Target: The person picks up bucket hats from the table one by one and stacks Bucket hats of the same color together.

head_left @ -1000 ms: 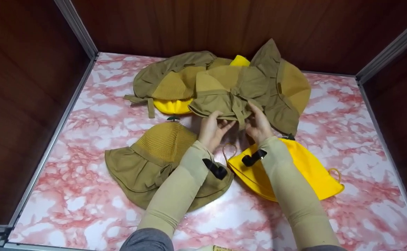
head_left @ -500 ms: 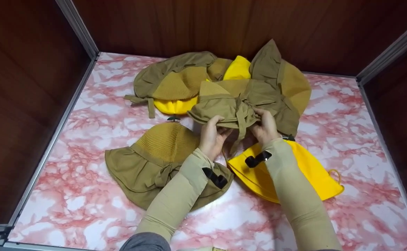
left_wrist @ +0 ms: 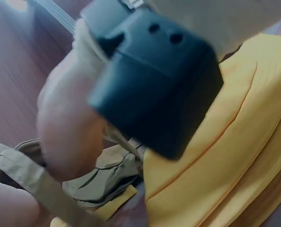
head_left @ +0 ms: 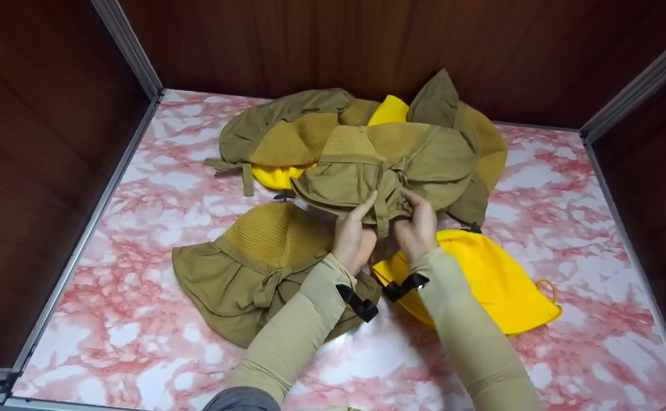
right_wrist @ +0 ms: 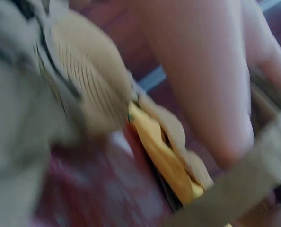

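Note:
A khaki sun hat (head_left: 333, 182) with a knit crown and a cloth brim is held up in front of the hat pile. My left hand (head_left: 355, 237) grips the near brim edge, thumb on top, other fingers underneath. Just right of the bow, my right hand (head_left: 417, 225) pinches the same brim. The hat's tie ribbon (head_left: 381, 211) hangs between the two hands, and a khaki strap (left_wrist: 41, 189) crosses the left wrist view. Below the left forearm lies another khaki hat (head_left: 275, 245); a yellow hat (head_left: 492, 279) lies partly under the right forearm.
Several khaki and yellow hats, including a khaki one (head_left: 287, 134) at the left, are heaped against the back wall (head_left: 310, 45). Dark wood panels with metal edges enclose the pink marbled tabletop (head_left: 116, 251) on the left, back and right.
Both hands have drawn the khaki hat toward the person, away from the pile. Its brim has spread wider, and the hands now hold it closer to the bow. The two front hats have stayed put.

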`<action>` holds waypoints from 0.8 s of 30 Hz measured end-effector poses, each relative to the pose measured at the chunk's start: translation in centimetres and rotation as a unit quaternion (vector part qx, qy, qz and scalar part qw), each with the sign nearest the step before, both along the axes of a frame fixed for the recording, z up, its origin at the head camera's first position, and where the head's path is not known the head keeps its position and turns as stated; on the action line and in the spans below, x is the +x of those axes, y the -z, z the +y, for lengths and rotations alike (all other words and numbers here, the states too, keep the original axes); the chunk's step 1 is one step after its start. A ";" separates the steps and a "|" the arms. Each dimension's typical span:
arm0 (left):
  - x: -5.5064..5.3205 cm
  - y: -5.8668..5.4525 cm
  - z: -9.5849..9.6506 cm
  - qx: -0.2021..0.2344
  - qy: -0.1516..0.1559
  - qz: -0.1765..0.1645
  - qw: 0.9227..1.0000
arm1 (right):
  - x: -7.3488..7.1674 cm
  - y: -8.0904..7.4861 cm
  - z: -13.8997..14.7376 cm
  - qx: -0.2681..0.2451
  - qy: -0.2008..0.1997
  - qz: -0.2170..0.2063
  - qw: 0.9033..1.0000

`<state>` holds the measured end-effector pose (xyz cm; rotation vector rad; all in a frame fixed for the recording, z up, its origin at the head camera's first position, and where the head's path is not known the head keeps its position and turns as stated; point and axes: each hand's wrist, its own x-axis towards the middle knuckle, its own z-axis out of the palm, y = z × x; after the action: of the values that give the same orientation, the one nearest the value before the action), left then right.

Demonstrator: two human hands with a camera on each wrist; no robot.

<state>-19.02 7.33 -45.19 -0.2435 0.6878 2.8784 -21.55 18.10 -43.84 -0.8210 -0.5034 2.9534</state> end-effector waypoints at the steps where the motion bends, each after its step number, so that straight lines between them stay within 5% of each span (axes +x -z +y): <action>1: 0.0 0.0 0.1 0.006 -0.005 0.006 1.000 | 0.3 0.0 -0.3 -0.007 0.007 0.002 1.000; 6: 0.1 -0.1 0.2 0.002 -0.028 0.002 1.000 | 1.4 -0.1 -1.3 -0.020 0.021 0.015 0.999; 13: 0.4 0.0 0.1 -0.048 -0.053 -0.045 0.996 | 2.2 -0.2 -1.4 0.034 0.002 0.032 0.999; 24: 0.2 -0.2 -2.0 -0.080 -0.028 -0.035 0.996 | 2.8 -0.1 1.5 0.015 -0.052 0.085 0.995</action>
<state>-18.84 5.33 -45.04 -0.3901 0.9128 2.8531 -18.73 19.56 -43.76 -0.5501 -0.5945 3.0647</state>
